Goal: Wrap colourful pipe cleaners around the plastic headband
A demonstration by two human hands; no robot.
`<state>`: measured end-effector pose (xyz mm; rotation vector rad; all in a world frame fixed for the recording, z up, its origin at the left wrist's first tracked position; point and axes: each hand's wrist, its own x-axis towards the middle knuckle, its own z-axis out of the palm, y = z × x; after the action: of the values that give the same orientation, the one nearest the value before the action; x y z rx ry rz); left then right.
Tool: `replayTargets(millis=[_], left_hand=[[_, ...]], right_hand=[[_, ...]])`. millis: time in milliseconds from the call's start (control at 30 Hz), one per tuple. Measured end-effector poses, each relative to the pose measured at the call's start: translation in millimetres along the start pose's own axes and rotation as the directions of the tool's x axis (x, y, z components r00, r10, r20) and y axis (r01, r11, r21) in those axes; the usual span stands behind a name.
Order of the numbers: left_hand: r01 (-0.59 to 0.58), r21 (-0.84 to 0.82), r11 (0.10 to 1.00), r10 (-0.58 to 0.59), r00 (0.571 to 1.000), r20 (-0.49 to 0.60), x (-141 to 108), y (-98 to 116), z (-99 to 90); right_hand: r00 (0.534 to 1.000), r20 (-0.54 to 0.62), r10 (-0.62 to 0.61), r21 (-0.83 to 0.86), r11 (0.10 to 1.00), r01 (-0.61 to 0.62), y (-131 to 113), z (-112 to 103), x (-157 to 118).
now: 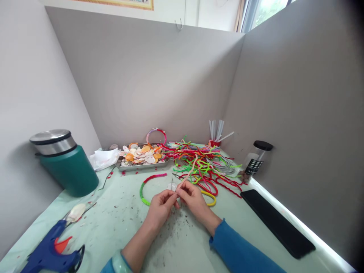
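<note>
My left hand (160, 208) and my right hand (195, 199) meet over the table with fingertips pinched together. A pale pink pipe cleaner (191, 170) runs up and away from my right fingers, and its lower end is hidden in the pinch. From behind my left hand curves a hoop (142, 189) wrapped in green, red and pink. Just above the left fingertips a thin dark wire (171, 182) sticks up; whether it belongs to the hoop I cannot tell. Beyond my right hand lie scissors (212, 197) with red and yellow handles, partly covered.
Tangled pipe cleaners (199, 155) heap behind my hands, beside a metal tray (142, 165) of shells. A green flask (69, 170) and a blue glue gun (54, 242) are left. A lidded jar (254, 161) and black slab (277, 223) are right. Grey partitions (148, 79) enclose the table.
</note>
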<state>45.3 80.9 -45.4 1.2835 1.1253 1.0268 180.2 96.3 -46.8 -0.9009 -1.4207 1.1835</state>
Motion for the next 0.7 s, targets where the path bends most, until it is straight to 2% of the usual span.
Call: replayTargets(millis=[200, 367, 433, 500, 533, 600, 633, 700], left_hand=[[0.024, -0.103, 0.994, -0.016, 0.997, 0.071, -2, 0, -1.0], [0.023, -0.08, 0.997, -0.019, 0.999, 0.05, -1, 0, 0.1], [0.01, -0.071, 0.997, -0.008, 1.0, 0.028, 0, -1, 0.0], [-0.006, -0.074, 0.997, 0.006, 1.0, -0.01, 1, -1, -0.9], [-0.013, -0.078, 0.997, 0.01, 0.999, -0.038, 1, -1, -1.6], [-0.024, -0.085, 0.996, 0.015, 0.995, -0.101, 1, 1, -3.3], [-0.03, -0.089, 0.996, 0.018, 0.991, -0.134, 1, 2, -4.2], [-0.04, -0.105, 0.994, 0.02, 0.982, -0.188, 1, 4, -5.6]], right_hand=[[1.0, 0.002, 0.023, 0.033, 0.999, -0.023, 1, 0, 1], [0.998, 0.051, 0.032, 0.049, 0.998, -0.034, 3, 2, 0], [0.997, 0.069, 0.017, 0.007, 1.0, -0.018, 3, 2, 0], [0.998, 0.046, -0.038, -0.14, 0.989, 0.044, 0, -3, 1], [0.996, 0.02, -0.086, -0.257, 0.962, 0.088, -2, -7, 2], [0.983, -0.022, -0.183, -0.524, 0.84, 0.145, -7, -18, 3], [0.98, -0.014, -0.199, -0.644, 0.752, 0.143, -9, -25, 4], [0.99, -0.001, -0.141, -0.844, 0.531, 0.075, -14, -39, 5]])
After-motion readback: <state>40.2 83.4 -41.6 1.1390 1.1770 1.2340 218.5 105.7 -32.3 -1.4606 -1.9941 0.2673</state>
